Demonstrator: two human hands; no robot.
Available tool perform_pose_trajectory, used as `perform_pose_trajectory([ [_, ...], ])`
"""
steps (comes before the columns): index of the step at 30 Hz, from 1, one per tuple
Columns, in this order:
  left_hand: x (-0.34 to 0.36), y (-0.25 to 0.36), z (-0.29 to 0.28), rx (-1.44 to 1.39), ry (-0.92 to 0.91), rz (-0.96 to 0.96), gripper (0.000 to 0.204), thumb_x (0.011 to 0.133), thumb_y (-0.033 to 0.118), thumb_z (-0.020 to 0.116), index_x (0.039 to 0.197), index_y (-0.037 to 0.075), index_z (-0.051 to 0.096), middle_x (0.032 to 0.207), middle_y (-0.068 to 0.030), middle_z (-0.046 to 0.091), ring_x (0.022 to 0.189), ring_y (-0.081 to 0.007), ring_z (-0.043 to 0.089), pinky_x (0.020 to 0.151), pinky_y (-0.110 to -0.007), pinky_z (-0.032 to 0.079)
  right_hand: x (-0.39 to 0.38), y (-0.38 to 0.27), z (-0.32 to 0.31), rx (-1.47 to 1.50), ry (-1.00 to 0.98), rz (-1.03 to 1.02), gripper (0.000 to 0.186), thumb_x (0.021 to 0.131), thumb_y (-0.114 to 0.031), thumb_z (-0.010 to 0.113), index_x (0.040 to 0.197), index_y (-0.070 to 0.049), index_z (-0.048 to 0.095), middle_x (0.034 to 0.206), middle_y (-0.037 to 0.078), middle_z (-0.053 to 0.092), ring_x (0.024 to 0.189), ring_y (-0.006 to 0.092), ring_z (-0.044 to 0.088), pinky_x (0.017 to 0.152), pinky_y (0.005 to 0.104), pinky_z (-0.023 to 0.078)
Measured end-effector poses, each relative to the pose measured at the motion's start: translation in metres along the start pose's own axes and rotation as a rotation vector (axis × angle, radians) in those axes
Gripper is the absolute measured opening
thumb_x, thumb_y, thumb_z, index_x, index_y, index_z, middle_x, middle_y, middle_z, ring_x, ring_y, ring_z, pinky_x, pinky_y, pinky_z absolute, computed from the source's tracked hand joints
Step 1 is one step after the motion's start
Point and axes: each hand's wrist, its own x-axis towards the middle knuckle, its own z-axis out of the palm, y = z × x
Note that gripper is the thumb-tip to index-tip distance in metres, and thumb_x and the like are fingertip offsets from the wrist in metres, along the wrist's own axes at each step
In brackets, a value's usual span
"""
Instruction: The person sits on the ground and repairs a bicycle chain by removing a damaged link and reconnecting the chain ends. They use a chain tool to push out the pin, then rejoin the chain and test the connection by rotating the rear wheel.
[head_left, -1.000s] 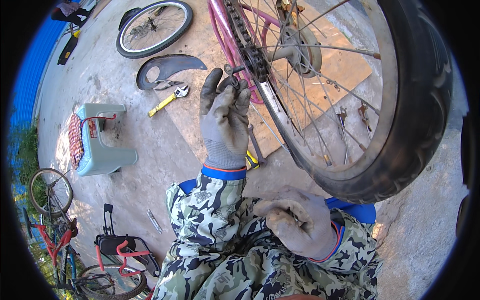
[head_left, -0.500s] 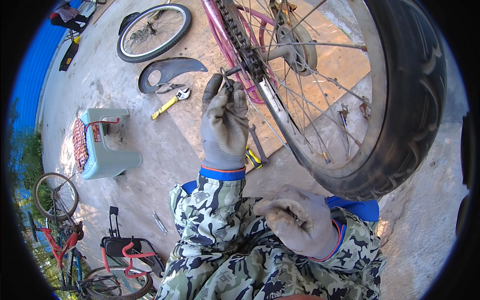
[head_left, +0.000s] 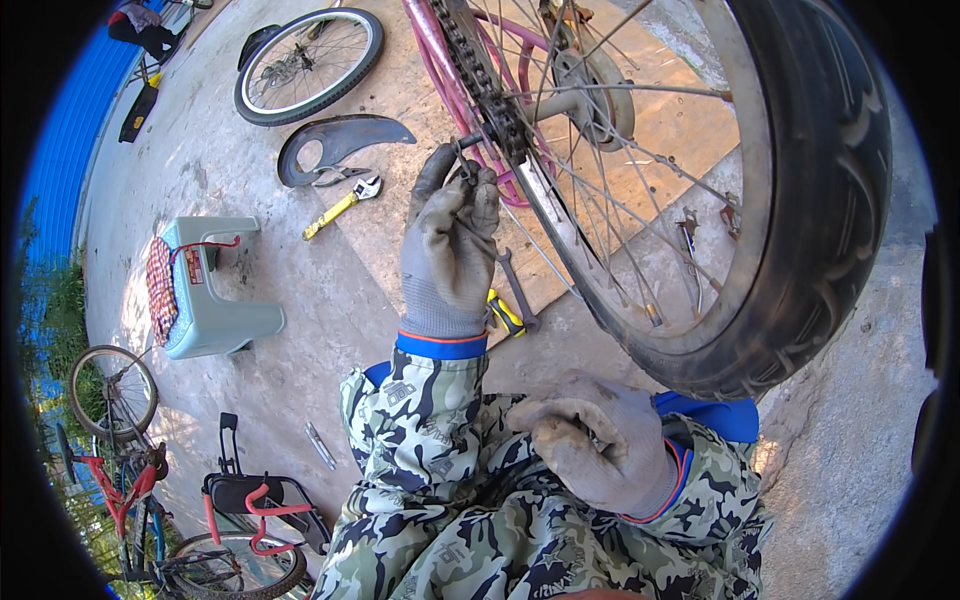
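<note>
Grey-gloved, our left hand [head_left: 449, 238] pinches a half-hidden dark metal piece [head_left: 466, 171]; we cannot see inside our curled right hand [head_left: 602, 446].

A small red label [head_left: 193, 266] with pale marks sits on the side of the pale stool [head_left: 222, 322]; its characters are too small to read. Dark, blocky lettering is printed within the camouflage of the left sleeve [head_left: 415, 415]. Similar print marks the lap cloth [head_left: 480, 552], broken up by folds.
</note>
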Motion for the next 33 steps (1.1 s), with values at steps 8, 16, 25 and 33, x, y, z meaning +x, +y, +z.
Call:
perform_pose_trajectory([
  [8, -0.001, 0.0, 0.011, 0.11, 0.077, 0.007, 0.046, 0.094, -0.003, 0.049, 0.139, -0.005, 0.045, 0.114, -0.0178, 0.063, 0.099, -0.0272, 0.069, 0.087, -0.032, 0.062, -0.002, 0.0, -0.001, -0.022, -0.025, -0.034, 0.019, 0.095, -0.01, 0.066, 0.107, 0.005, 0.067, 0.089, 0.015, 0.068, 0.076, 0.0208, 0.068, 0.068, 0.0314, 0.054],
  [16, 0.003, -0.006, 0.027, 0.629, 0.144, 0.287, 0.044, 0.095, -0.002, 0.053, 0.139, -0.004, 0.048, 0.115, -0.0162, 0.062, 0.101, -0.0261, 0.068, 0.086, -0.032, 0.059, 0.0, -0.001, 0.001, -0.028, 0.002, -0.076, 0.018, 0.094, -0.009, 0.066, 0.107, 0.004, 0.066, 0.09, 0.014, 0.069, 0.077, 0.0217, 0.069, 0.069, 0.0315, 0.055],
  [25, 0.005, -0.012, 0.032, 0.818, 0.16, 0.438, 0.044, 0.094, 0.001, 0.059, 0.137, -0.009, 0.052, 0.12, -0.0181, 0.063, 0.093, -0.0197, 0.069, 0.079, -0.031, 0.06, 0.0, -0.006, 0.003, -0.01, 0.03, -0.041, 0.016, 0.092, -0.007, 0.068, 0.104, 0.003, 0.067, 0.087, 0.016, 0.07, 0.075, 0.0225, 0.072, 0.067, 0.0318, 0.056],
  [33, 0.0, 0.003, 0.034, 0.893, -0.006, 0.263, 0.042, 0.095, 0.004, 0.057, 0.136, -0.005, 0.054, 0.113, -0.0123, 0.065, 0.086, -0.0199, 0.069, 0.071, -0.03, 0.059, -0.002, -0.006, 0.002, 0.014, 0.041, -0.095, 0.013, 0.093, -0.008, 0.069, 0.1, 0.002, 0.067, 0.085, 0.015, 0.07, 0.072, 0.0233, 0.071, 0.065, 0.0323, 0.056],
])
